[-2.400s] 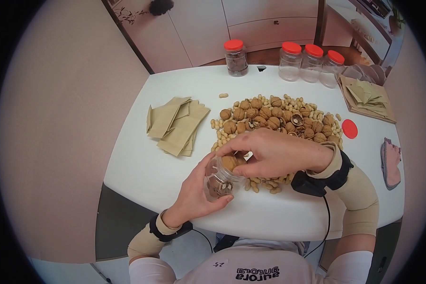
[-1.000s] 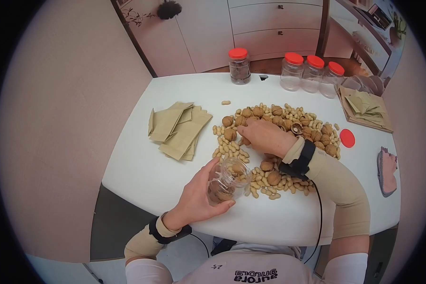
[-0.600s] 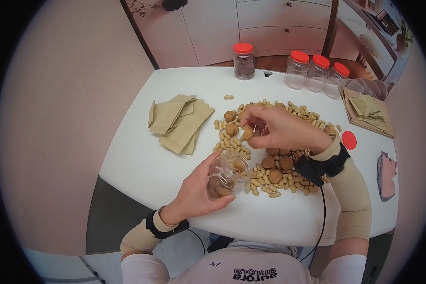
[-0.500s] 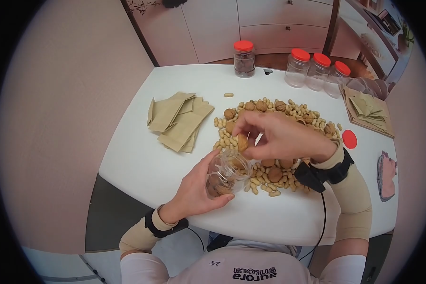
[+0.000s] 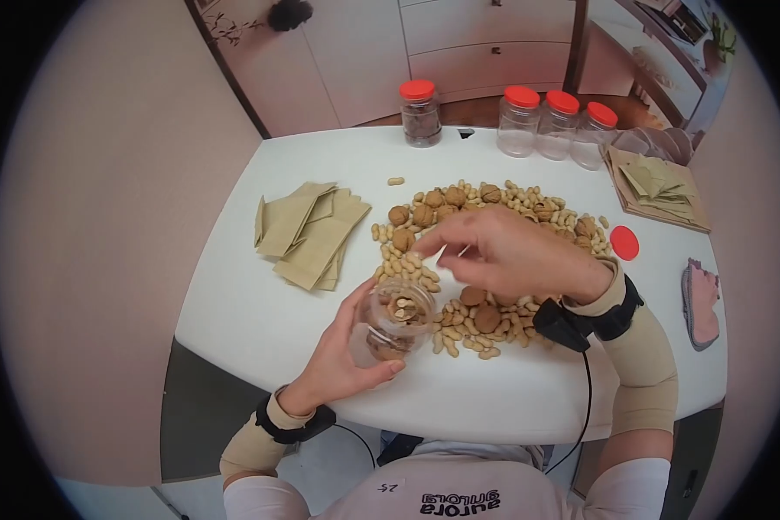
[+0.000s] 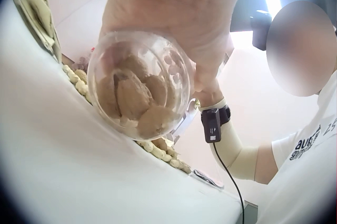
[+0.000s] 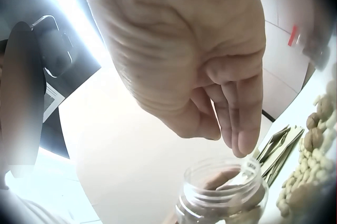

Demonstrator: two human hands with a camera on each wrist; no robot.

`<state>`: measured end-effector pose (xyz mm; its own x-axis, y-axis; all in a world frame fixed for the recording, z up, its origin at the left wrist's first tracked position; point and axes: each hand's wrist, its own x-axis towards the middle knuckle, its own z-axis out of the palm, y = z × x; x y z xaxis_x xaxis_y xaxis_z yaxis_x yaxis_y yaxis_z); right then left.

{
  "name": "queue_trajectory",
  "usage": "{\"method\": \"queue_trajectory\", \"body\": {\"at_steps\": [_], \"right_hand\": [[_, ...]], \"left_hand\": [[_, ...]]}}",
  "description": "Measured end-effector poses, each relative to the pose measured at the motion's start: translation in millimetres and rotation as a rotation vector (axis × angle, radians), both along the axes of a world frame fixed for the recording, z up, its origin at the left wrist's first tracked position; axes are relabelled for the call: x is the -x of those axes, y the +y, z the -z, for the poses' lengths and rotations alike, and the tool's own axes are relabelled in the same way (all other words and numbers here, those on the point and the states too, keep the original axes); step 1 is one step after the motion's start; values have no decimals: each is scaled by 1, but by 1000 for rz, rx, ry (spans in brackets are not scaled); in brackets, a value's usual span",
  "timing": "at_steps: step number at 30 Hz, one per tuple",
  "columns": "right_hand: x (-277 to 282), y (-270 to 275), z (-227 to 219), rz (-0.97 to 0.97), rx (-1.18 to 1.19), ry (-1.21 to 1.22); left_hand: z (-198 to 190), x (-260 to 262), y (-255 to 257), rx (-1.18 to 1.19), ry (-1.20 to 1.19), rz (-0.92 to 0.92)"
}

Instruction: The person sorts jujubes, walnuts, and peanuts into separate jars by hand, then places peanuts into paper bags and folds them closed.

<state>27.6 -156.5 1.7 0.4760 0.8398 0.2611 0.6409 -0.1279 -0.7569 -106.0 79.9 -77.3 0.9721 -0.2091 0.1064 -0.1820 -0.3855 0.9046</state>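
The left hand (image 5: pixel 336 355) grips a clear open-topped jar (image 5: pixel 393 321), its mouth tilted up and toward the right. Several walnuts (image 6: pixel 131 95) show through the jar's base in the left wrist view. Above and to the right of the jar mouth hovers the right hand (image 5: pixel 507 251), its fingers apart from the thumb. In the right wrist view its fingertips (image 7: pixel 246 142) point down over the jar rim (image 7: pixel 224 182), holding nothing that shows. Under and beyond this hand lies a pile of walnuts (image 5: pixel 404 239) and peanuts (image 5: pixel 485 353).
Folded paper bags (image 5: pixel 308 238) lie at the left. A red-lidded jar with dark contents (image 5: pixel 421 121) and several clear red-lidded jars (image 5: pixel 518 128) line the back edge. Rightward are a paper stack (image 5: pixel 663 191), a loose red lid (image 5: pixel 624 243) and a pink cloth (image 5: pixel 702 303).
The right hand carried a walnut from the pile to the jar mouth and let it go; its fingers have parted. The left hand keeps gripping the jar. The head view has shifted slightly.
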Motion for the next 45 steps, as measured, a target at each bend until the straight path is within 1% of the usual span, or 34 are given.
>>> {"method": "queue_trajectory", "body": {"at_steps": [1, 2, 3, 4, 5, 6, 9, 10, 11, 12, 14, 16, 20, 22, 24, 26, 28, 32, 34, 37, 38, 40, 41, 43, 45], "right_hand": [[-4, -5, 1, 46, 37, -113], [-10, -11, 3, 91, 76, -226], [-22, -17, 3, 241, 209, -194], [-31, -24, 9, 250, 212, -196], [-40, -29, 18, 296, 273, -240], [-46, -33, 26, 341, 333, -284], [-54, -37, 43, 336, 408, -270], [-56, -37, 49, 315, 453, -262], [-55, -34, 56, 317, 450, -263], [-53, -31, 63, 318, 464, -303], [-49, -24, 67, 320, 472, -344], [-43, -15, 60, 327, 541, -392], [-46, -5, 64, 327, 615, -395], [-49, -4, 64, 300, 659, -310], [-54, -6, 66, 274, 665, -290], [-57, -8, 72, 242, 671, -270], [-59, -10, 78, 212, 625, -289], [-56, -3, 75, 202, 721, -300], [-54, 0, 75, 267, 659, -349], [-57, -1, 77, 241, 634, -352], [-56, -3, 70, 238, 638, -354], [-55, -11, 47, 267, 491, -232], [-59, -16, 43, 261, 506, -232], [-68, -30, 38, 454, 427, -319], [-79, -46, 41, 473, 471, -347]], "left_hand": [[2, 0, 1, 124, 31, -16], [0, -1, 2, 126, 28, -6], [-5, -2, 2, 174, 27, 2], [-8, -2, 3, 221, 26, 9], [-10, -1, 5, 162, -22, 24], [-12, 0, 3, 163, -25, 29], [-17, 1, -1, 138, -11, 60], [-16, 0, 0, 41, -49, 35], [-16, -1, 0, -57, -86, 9], [-16, -1, -2, -61, -88, 11], [-15, -1, -8, 66, 34, 51], [-16, -1, -10, 54, 31, 65], [-16, -1, -11, -8, 35, 53], [-15, -2, -10, -17, 36, 54], [-13, -3, -9, -69, 12, 79], [-14, -3, -10, -69, 16, 83], [-15, -4, -11, -71, 20, 86], [-16, -4, -12, -93, 23, 87], [-17, -5, -12, -101, 15, 96], [-17, -5, -11, -85, 25, 92], [-16, -5, -11, -69, 30, 89], [-15, -5, -10, -37, 36, 80], [-15, -6, -9, -54, 26, 82], [-13, -6, -8, -53, 20, 84], [-13, -6, -7, -97, -6, 91]]}}
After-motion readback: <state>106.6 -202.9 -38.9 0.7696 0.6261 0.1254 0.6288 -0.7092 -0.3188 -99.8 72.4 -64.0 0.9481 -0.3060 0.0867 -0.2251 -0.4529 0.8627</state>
